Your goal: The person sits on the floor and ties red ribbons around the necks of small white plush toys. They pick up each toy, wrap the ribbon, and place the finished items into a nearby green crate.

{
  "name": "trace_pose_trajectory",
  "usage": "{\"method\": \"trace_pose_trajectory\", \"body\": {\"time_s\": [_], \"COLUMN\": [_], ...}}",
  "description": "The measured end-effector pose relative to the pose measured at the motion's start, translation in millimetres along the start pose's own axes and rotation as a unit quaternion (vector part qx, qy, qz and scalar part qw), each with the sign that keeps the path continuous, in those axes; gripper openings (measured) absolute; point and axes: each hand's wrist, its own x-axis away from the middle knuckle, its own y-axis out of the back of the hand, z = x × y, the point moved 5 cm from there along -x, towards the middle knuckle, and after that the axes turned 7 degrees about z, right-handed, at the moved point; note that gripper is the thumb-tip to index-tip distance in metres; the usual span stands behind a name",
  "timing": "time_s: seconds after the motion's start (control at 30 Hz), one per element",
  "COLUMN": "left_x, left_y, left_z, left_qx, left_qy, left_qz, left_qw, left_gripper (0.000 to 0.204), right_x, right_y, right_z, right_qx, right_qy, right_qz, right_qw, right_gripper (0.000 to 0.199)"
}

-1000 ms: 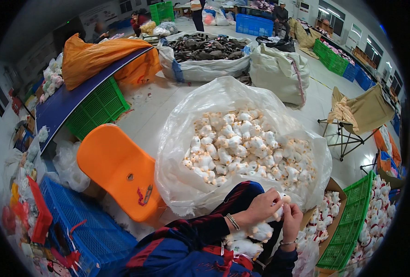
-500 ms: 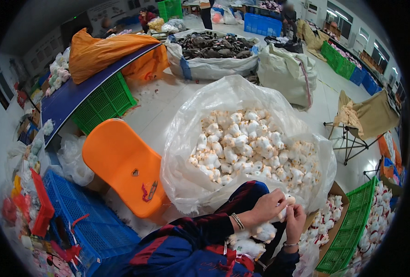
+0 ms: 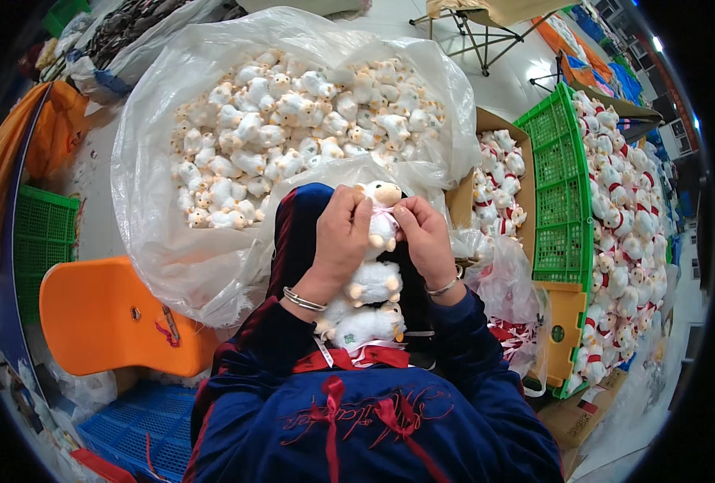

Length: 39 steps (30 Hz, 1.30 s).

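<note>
View has swung down, toy (image 3: pixel 382 225) between both hands (image 3: pixel 338 241) (image 3: pixel 428 240).

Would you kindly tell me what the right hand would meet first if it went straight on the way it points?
The right hand would most likely meet the white plush toy, which it seems to touch near the pink ribbon; beyond that, perhaps the left hand, though depth is unclear.
</note>
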Motion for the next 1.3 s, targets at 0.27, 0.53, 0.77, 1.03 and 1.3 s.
{"method": "trace_pose_trajectory", "body": {"time_s": [0.27,0.53,0.77,1.03,1.3], "left_x": [6.6,4.7,-1.1,2.8,4.2], "left_y": [1.1,15.8,29.7,25.6,21.8], "left_z": [22.9,8.6,-8.7,-1.4,-33.2], "left_qx": [0.168,0.143,0.093,0.030,-0.071], "left_qy": [0.087,0.219,0.201,0.253,0.124], "left_qz": [0.006,0.092,0.198,0.187,0.136], "left_qw": [0.982,0.961,0.955,0.949,0.980], "left_gripper": [0.019,0.020,0.020,0.028,0.037], "right_x": [-1.0,4.1,10.5,15.0,11.2], "right_y": [-1.6,4.9,-7.3,-11.3,-0.8], "right_z": [0.0,5.8,22.9,8.3,22.5], "right_qx": [-0.030,-0.008,0.025,0.034,-0.022], "right_qy": [-0.018,-0.049,-0.026,0.001,0.024], "right_qz": [0.004,0.037,0.075,0.074,0.059], "right_qw": [0.999,0.998,0.997,0.997,0.998], "right_gripper": [0.019,0.015,0.012,0.010,0.024]}}
